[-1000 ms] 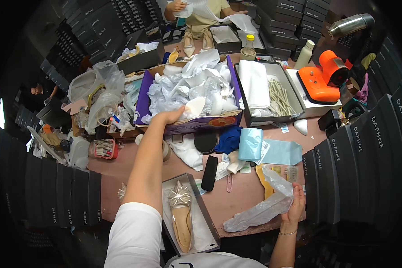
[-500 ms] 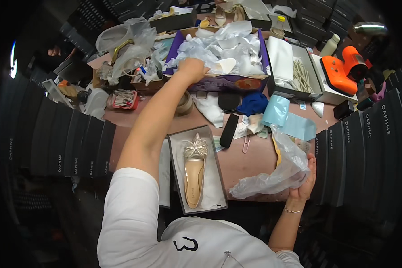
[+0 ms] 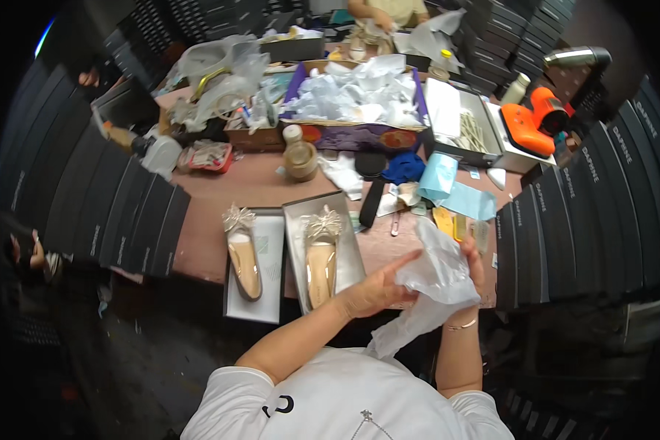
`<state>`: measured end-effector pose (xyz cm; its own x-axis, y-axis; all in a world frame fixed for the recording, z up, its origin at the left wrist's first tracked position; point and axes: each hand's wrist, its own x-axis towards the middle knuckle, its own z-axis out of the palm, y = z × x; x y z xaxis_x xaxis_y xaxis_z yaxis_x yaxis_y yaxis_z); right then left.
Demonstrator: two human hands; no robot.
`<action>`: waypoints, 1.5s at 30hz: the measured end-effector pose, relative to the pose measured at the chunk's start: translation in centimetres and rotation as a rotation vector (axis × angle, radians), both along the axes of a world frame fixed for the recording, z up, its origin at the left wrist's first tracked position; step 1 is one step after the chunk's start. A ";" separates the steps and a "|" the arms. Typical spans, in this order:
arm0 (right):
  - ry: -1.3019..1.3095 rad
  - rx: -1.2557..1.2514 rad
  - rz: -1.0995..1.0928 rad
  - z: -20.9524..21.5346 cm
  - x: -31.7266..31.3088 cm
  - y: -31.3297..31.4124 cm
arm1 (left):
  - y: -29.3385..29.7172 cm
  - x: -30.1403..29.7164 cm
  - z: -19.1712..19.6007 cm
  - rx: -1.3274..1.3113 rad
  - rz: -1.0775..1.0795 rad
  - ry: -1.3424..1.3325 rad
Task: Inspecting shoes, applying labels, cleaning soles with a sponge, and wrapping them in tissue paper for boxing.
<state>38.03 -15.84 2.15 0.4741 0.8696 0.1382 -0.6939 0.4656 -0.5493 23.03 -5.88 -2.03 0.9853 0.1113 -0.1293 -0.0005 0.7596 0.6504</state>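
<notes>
Above my lap, a crumpled thin white wrapping sheet (image 3: 441, 275) hangs between my hands. My left hand (image 3: 378, 291) grips its left side, thumb above and fingers lower down, partly behind the sheet. Closed around the other side is my right hand (image 3: 474, 275), its fingers partly covered. Left of the hands, a beige flat shoe with a gold bow (image 3: 320, 268) lies in a grey shoebox (image 3: 350, 257). A matching shoe (image 3: 244, 260) rests on the white lid (image 3: 271, 297) beside that box.
A purple carton (image 3: 367, 138) full of crumpled tissue stands at the back. Near it are a brownish bottle (image 3: 299, 155), a blue roll (image 3: 438, 176) and an orange device (image 3: 528, 128). Dark shoeboxes line both sides. Another person's hand (image 3: 381, 20) works across the table.
My left hand has come back from the purple carton to the wrapping sheet. The sheet is now raised and gathered between both hands. The second shoe and the brownish bottle have come into sight.
</notes>
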 end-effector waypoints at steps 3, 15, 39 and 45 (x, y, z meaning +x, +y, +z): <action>-0.240 -0.089 0.035 -0.6 0.5 -2.8 | -3.0 -2.7 -1.2 -0.272 -0.099 0.033; -0.303 -0.003 0.150 3.0 -2.0 -7.6 | -9.3 -4.3 -3.1 -0.070 0.079 -0.152; -1.525 -0.541 0.074 5.1 -2.1 0.3 | 2.8 -7.2 3.5 0.468 0.239 -0.056; -2.109 -0.257 -0.306 3.4 -5.6 -0.3 | 0.7 -8.3 -1.1 0.200 0.369 0.297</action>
